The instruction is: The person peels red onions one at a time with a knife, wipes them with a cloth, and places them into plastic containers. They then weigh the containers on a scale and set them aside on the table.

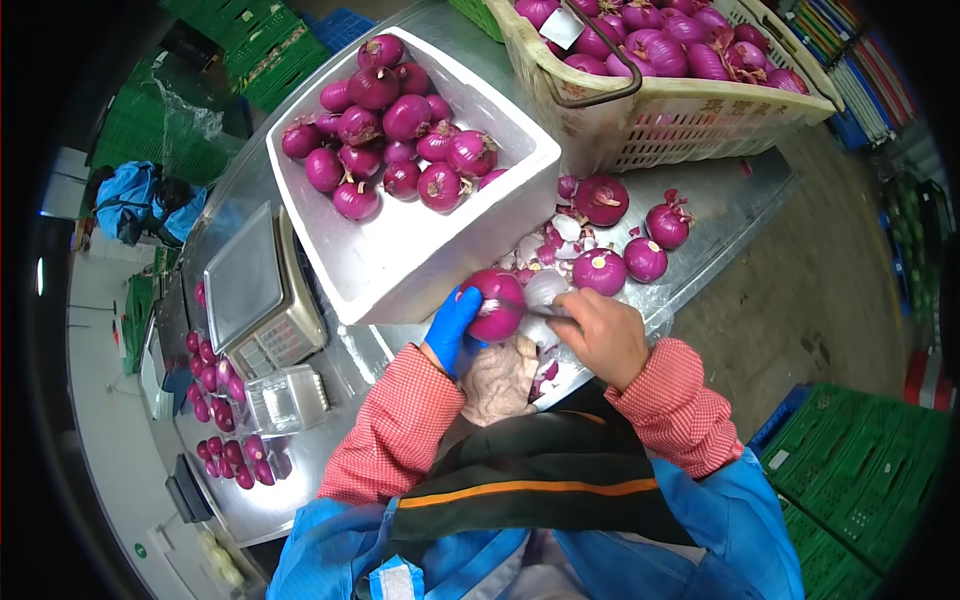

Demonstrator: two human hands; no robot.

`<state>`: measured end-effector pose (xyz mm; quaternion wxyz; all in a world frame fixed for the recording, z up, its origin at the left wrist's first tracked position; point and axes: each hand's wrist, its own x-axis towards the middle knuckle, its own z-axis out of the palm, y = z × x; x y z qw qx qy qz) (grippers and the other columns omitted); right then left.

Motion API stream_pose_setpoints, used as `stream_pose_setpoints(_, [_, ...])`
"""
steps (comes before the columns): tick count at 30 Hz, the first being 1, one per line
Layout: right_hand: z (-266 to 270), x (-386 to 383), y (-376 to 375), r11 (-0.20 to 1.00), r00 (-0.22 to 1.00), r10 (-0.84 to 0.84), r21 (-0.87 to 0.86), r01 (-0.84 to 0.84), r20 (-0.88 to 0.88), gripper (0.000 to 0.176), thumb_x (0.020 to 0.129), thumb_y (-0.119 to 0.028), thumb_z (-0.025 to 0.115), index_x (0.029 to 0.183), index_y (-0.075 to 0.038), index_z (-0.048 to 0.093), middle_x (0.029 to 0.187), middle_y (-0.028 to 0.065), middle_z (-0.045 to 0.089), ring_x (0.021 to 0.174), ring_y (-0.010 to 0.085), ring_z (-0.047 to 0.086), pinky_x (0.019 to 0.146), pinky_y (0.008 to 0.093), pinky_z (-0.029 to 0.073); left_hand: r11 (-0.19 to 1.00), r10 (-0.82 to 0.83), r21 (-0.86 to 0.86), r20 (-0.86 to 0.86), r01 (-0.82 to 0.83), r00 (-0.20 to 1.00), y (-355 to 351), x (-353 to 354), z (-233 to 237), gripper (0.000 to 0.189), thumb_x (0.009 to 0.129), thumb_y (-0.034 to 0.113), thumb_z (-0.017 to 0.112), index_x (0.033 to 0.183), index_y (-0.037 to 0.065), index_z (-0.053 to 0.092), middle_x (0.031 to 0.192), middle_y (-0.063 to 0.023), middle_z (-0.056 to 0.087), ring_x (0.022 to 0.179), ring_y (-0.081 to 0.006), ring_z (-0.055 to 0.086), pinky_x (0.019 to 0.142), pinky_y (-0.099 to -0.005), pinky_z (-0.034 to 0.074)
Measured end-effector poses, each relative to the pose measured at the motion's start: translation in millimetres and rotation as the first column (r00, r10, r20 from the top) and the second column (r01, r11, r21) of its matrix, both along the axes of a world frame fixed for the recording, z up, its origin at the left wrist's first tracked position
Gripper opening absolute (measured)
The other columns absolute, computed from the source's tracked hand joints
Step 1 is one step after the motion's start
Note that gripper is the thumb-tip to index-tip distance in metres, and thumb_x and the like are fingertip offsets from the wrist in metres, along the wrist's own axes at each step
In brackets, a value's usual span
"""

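My left hand [453, 330], in a blue glove, is wrapped around a large red onion [497, 306]. My bare right hand [603, 335] grips a small knife [548, 314], whose thin blade points at the onion's right side; most of the handle is hidden in the fingers. Beneath and beyond the hands lies a heap of onion skins and trimmings [545, 255]. Several loose red onions, one of them a cut-topped onion [600, 271], rest on the metal table to the right. A crumpled beige cloth [500, 380] lies just below my left hand.
A white foam box [400, 270] holding several red onions stands ahead. Behind it to the right is a cream plastic crate [690, 135] full of onions. A scale [270, 300], clear plastic trays [287, 398] and grouped onions are at left. Green crates [850, 470] stand at right.
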<state>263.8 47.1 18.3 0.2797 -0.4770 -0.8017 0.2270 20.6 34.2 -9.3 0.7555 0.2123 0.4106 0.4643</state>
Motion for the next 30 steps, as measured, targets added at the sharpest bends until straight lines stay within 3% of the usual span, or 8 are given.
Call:
stream_pose_setpoints(1, [8,5,-2,0.997,0.997,0.046,0.054,-0.05,0.068,0.025,0.079,-0.027,0.073,0.092,-0.01,0.061,0.079,0.0088,0.059,0.071,0.0274,0.064,0.06,0.0396,0.051,0.999,-0.045,-0.026,-0.075,0.043,0.996,2,-4,7,0.065,0.094,0.048,0.058,0.139,0.002,0.044,0.132,-0.0144,0.057,0.118,-0.0264,0.058,0.102,-0.041,0.047])
stream_pose_setpoints(3, [13,10,-3,0.985,0.983,0.081,0.137,-0.104,0.167,0.031,0.07,-0.024,0.08,0.09,-0.012,0.06,0.08,0.0054,0.056,0.071,0.0224,0.064,0.059,0.0359,0.051,0.997,-0.057,0.049,-0.119,0.063,0.991,6,-13,-3,0.06,0.093,0.04,0.064,0.136,0.002,0.047,0.125,-0.0113,0.059,0.113,-0.0216,0.059,0.098,-0.037,0.049])
stream_pose_setpoints(7, [13,13,0,0.984,0.976,0.061,0.153,-0.094,0.207,0.033,0.069,-0.025,0.08,0.09,-0.011,0.059,0.079,0.0059,0.056,0.071,0.0229,0.064,0.059,0.0361,0.051,0.967,-0.077,0.205,-0.329,0.151,0.941,9,-22,-9,0.058,0.09,0.033,0.071,0.133,0.001,0.048,0.119,-0.0091,0.062,0.108,-0.0173,0.059,0.095,-0.0334,0.05])
stream_pose_setpoints(15, [3,13,6,0.981,0.975,0.023,0.183,-0.065,0.22,0.037,0.069,-0.026,0.079,0.099,-0.012,0.063,0.08,0.006,0.055,0.069,0.0238,0.062,0.059,0.037,0.051,0.944,-0.121,0.183,-0.58,0.273,0.806,3,-2,29,0.068,0.074,0.026,0.086,0.128,0.002,0.051,0.113,-0.009,0.065,0.102,-0.0164,0.062,0.091,-0.0315,0.052])
stream_pose_setpoints(18, [5,9,1,0.995,0.983,-0.004,0.097,-0.014,0.181,0.029,0.079,-0.024,0.073,0.102,-0.01,0.064,0.084,0.0102,0.061,0.072,0.0279,0.064,0.062,0.039,0.051,0.949,-0.104,0.172,-0.618,0.263,0.779,3,2,31,0.069,0.072,0.027,0.087,0.126,0.003,0.053,0.112,-0.0097,0.065,0.101,-0.0169,0.063,0.089,-0.0325,0.053])
stream_pose_setpoints(21, [-10,-6,-6,0.989,0.989,-0.088,-0.129,0.072,-0.12,0.025,0.092,-0.027,0.06,0.105,-0.007,0.065,0.09,0.0174,0.067,0.078,0.0353,0.066,0.066,0.0452,0.051,0.935,-0.099,0.179,-0.694,0.305,0.713,4,4,30,0.067,0.072,0.027,0.087,0.125,0.004,0.053,0.111,-0.0107,0.065,0.101,-0.0181,0.063,0.09,-0.0334,0.053])
stream_pose_setpoints(25, [-2,-5,8,0.866,0.996,-0.09,-0.491,0.089,0.022,0.038,0.101,-0.034,0.043,0.111,-0.004,0.064,0.096,0.0225,0.068,0.086,0.043,0.064,0.074,0.0515,0.049,0.947,-0.11,0.117,-0.757,0.3,0.644,-4,16,24,0.067,0.072,0.028,0.087,0.125,0.003,0.053,0.112,-0.0121,0.065,0.103,-0.0197,0.063,0.092,-0.0339,0.052])
stream_pose_setpoints(30, [2,-5,9,0.943,0.972,-0.09,-0.334,0.013,-0.216,0.042,0.096,-0.036,0.055,0.12,-0.002,0.057,0.102,0.0227,0.067,0.09,0.0397,0.065,0.077,0.0462,0.051,0.963,-0.126,0.131,-0.56,0.238,0.819,4,7,17,0.068,0.072,0.029,0.087,0.125,0.004,0.052,0.115,-0.0119,0.063,0.105,-0.0201,0.062,0.093,-0.0338,0.051])
